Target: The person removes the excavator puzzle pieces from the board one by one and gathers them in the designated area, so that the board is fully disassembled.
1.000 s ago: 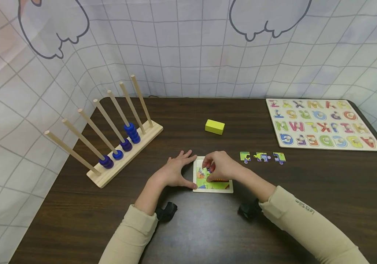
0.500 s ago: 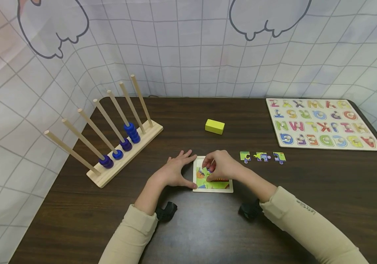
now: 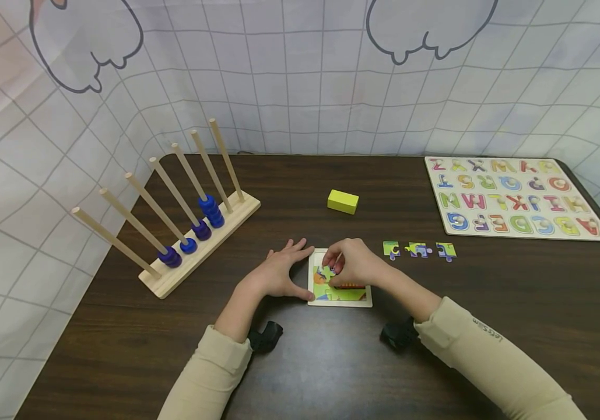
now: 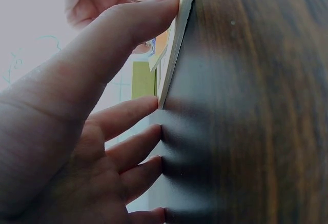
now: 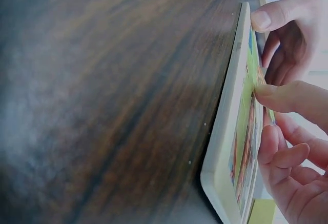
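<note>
The right hand [image 3: 352,263] pinches a piece [image 3: 327,272] between the thumb and the fingers; this piece is just above the tray [image 3: 339,303], under the fingertips. The left hand [image 3: 274,274] is spread, not grasping; its thumb rests on the near left corner of the tray. Three other pieces [image 3: 418,249] lie on the surface [image 3: 326,361], to the right of the tray.

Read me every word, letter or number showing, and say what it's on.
Right sleeve: "Le", the rest too blurred.
Letter board: "Z", "X", "S", "O", "N", "I", "H"; others too small to read surely.
Puzzle tray: no readable text.
Left wrist view: faint marks, unreadable.
</note>
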`<state>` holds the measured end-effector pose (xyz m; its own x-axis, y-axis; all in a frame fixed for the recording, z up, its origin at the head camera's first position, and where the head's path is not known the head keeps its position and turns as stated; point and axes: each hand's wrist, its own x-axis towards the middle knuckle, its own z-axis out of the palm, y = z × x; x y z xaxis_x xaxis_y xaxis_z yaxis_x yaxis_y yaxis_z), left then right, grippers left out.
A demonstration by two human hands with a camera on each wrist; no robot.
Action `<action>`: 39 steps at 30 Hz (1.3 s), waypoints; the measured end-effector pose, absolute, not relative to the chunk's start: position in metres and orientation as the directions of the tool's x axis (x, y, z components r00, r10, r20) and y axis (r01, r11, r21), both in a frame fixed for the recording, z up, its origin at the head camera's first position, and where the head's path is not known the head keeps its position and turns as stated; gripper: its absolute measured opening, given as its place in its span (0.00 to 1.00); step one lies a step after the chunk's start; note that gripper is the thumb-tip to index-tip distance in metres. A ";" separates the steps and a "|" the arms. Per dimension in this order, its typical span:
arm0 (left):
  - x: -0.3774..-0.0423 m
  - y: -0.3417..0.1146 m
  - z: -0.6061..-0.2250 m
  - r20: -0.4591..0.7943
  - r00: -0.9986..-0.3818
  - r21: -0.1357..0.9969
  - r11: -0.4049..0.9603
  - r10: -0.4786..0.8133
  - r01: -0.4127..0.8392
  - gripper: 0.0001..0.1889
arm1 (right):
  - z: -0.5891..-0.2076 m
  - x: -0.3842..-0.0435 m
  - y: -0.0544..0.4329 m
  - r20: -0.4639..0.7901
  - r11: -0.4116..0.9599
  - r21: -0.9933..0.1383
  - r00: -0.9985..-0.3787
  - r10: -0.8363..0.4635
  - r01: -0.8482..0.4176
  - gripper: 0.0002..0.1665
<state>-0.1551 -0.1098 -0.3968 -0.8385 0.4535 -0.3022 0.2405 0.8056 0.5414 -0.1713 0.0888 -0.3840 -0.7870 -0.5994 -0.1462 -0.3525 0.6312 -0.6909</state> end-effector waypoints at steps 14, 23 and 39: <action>-0.155 -0.110 -0.396 -0.301 -0.838 0.548 0.802 0.455 0.238 0.49 | -0.381 -0.170 0.094 -0.106 0.613 -0.714 -0.813 -0.572 -0.338 0.16; -0.156 -0.110 -0.396 -0.312 -0.835 0.543 0.806 0.453 0.235 0.49 | -0.383 -0.167 0.106 -0.060 0.594 -0.724 -0.827 -0.560 -0.350 0.16; -0.155 -0.108 -0.396 -0.316 -0.841 0.541 0.811 0.440 0.221 0.50 | -0.379 -0.164 0.136 -0.057 0.625 -0.711 -0.860 -0.507 -0.322 0.17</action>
<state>-0.1549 -0.1082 -0.3960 -0.8409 0.4396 -0.3156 0.2212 0.8114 0.5410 -0.1639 0.1361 -0.3790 -0.8600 -0.5072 -0.0567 -0.3220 0.6254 -0.7108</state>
